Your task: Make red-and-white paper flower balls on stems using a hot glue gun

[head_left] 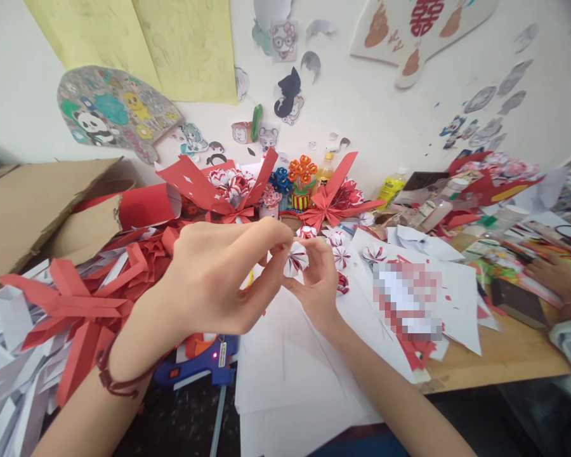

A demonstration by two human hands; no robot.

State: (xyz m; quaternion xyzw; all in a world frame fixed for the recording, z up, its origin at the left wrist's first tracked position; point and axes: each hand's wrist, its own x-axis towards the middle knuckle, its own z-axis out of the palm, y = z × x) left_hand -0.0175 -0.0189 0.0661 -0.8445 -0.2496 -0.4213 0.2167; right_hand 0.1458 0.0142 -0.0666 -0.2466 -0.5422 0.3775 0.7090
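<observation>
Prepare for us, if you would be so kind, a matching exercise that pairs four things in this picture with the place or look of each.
Things:
1. Central rosette
2. Glue gun
3. Yellow sheets
4. Red strips

Place or look:
A. Up on the wall
B. Heaped beside white strips
C. Held between the left hand and the right hand
D. Mostly blue, with a small reddish light

Right pairs: 1-C, 2-D, 3-A, 4-B

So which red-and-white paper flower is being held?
The paper flower at the fingertips of the left hand and right hand; neither hand holds the others.
</observation>
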